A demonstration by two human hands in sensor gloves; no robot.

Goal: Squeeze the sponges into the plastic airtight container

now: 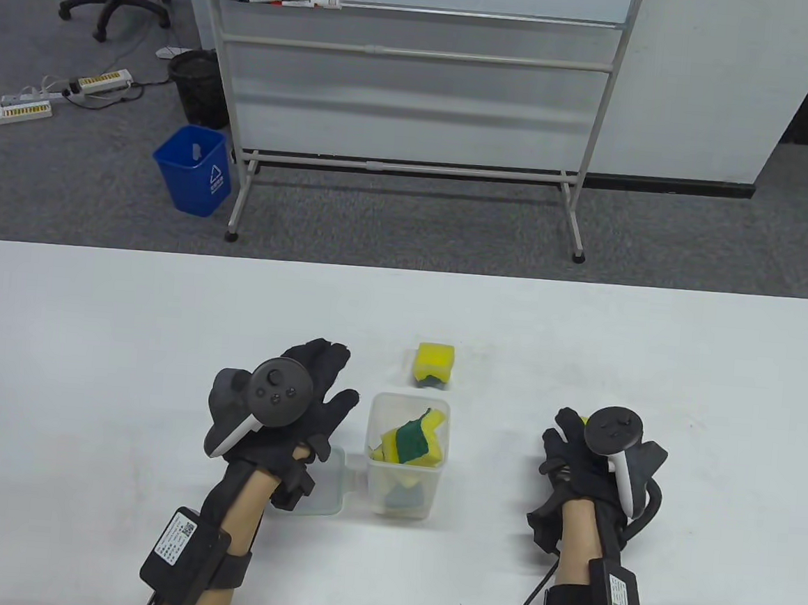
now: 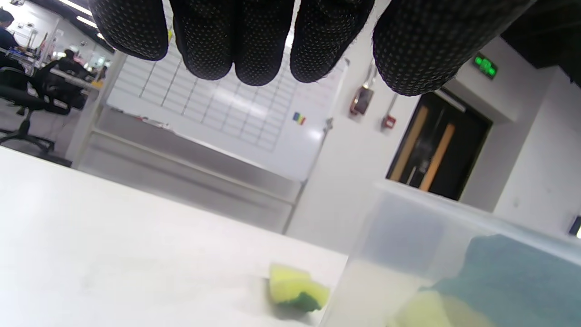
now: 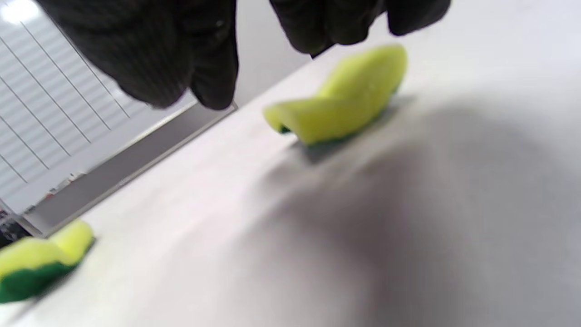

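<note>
A clear plastic container (image 1: 372, 422) stands open on the white table (image 1: 94, 334), with yellow-green sponges (image 1: 410, 443) stuffed inside. Its lid (image 1: 330, 482) lies flat to its left, partly under my left wrist. My left hand (image 1: 321, 383) hovers just left of the container with fingers spread and holds nothing; the left wrist view shows its fingertips (image 2: 263, 45) above the container wall (image 2: 408, 227). One loose sponge (image 1: 435, 366) lies behind the container. My right hand (image 1: 568, 441) is right of the container, fingers (image 3: 181, 59) curled loosely over another sponge (image 3: 345, 104), not gripping it.
A whiteboard stand (image 1: 407, 170) and a blue bin (image 1: 194, 171) stand on the floor beyond the table's far edge. The loose sponge behind the container also shows in the left wrist view (image 2: 297, 290) and in the right wrist view (image 3: 36, 259).
</note>
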